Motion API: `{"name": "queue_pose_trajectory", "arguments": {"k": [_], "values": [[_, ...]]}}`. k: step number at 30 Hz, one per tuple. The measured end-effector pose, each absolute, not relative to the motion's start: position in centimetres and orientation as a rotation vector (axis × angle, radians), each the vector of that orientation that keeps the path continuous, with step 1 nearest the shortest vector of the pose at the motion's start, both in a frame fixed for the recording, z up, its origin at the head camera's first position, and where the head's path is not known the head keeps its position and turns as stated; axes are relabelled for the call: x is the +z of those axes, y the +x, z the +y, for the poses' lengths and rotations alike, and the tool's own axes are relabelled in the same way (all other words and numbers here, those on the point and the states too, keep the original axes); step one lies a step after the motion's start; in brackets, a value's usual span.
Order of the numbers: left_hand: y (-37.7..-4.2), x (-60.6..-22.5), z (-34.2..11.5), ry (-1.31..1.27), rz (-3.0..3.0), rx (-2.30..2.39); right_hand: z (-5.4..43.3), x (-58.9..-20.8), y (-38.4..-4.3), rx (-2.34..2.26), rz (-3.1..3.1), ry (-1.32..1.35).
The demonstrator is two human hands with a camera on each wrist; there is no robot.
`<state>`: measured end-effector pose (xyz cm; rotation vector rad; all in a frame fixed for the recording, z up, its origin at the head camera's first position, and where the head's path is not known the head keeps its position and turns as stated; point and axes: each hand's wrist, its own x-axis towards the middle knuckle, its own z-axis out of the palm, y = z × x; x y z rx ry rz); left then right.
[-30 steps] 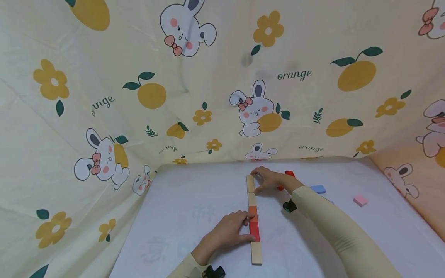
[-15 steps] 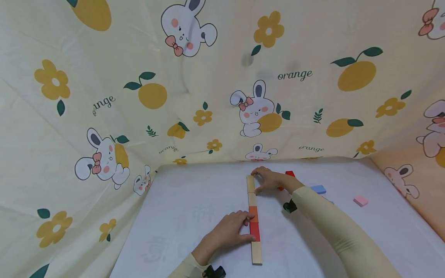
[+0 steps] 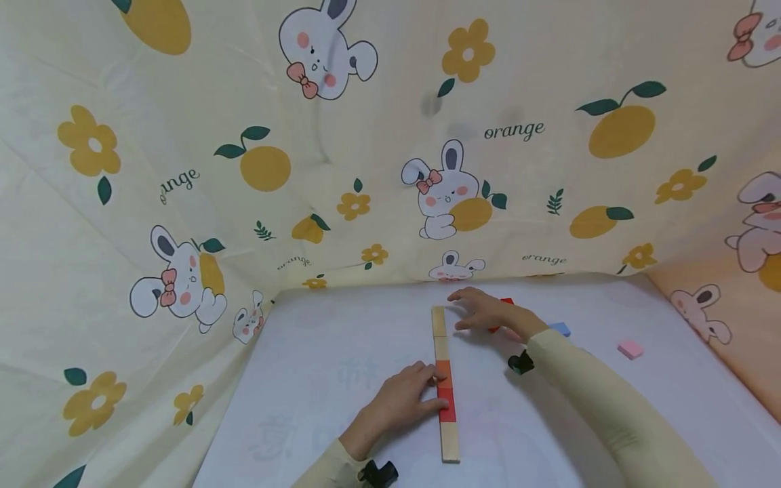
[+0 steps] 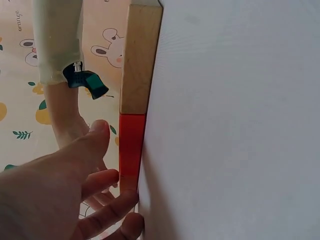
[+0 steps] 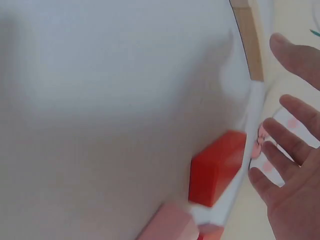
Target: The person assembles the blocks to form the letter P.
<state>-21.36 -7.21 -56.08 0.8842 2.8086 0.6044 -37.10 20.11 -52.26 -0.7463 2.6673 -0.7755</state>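
A straight row of blocks lies on the white tabletop: two wooden blocks point(image 3: 438, 321) at the far end, an orange block point(image 3: 444, 370), a red block point(image 3: 448, 409) and a wooden block point(image 3: 449, 442) at the near end. Beside the row's left side, my left hand point(image 3: 399, 398) has relaxed fingers touching the orange block. Its thumb stands just off the red block point(image 4: 131, 145) in the left wrist view. My right hand point(image 3: 488, 313) hovers right of the far wooden blocks, fingers spread, holding nothing. The right wrist view shows a gap between it and the wooden block point(image 5: 250, 47).
Partly behind the right hand is a loose red block point(image 5: 215, 167), with a pinkish block point(image 5: 170, 225) near it. A blue block point(image 3: 559, 329) lies by the right sleeve, and a pink block point(image 3: 630, 349) farther right. A printed curtain point(image 3: 366, 149) borders the table's back.
My right hand has let go of the far wooden blocks and moved right, fingers spreading. My left thumb has shifted slightly up along the red block. The row stays in place.
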Motion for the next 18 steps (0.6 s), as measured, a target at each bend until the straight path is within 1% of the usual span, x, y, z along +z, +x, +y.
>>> {"name": "queue_pose_trajectory", "arguments": {"k": [5,12,15,18], "values": [[-21.7,-56.0,-6.9,0.866,2.831,0.586,22.0,-52.2,-36.7,-0.803,2.726,-0.662],[-21.9,-55.7,-6.7,0.771,2.791,0.661,24.1,-52.6,-35.9,-0.756,2.898,-0.707],[-22.1,-55.7,-6.6,0.754,2.777,0.643,24.8,-52.8,-35.2,-0.776,2.929,-0.656],[-22.3,-55.9,-6.6,0.75,2.764,0.623,25.4,-53.0,-34.5,-0.789,2.933,-0.551]]}}
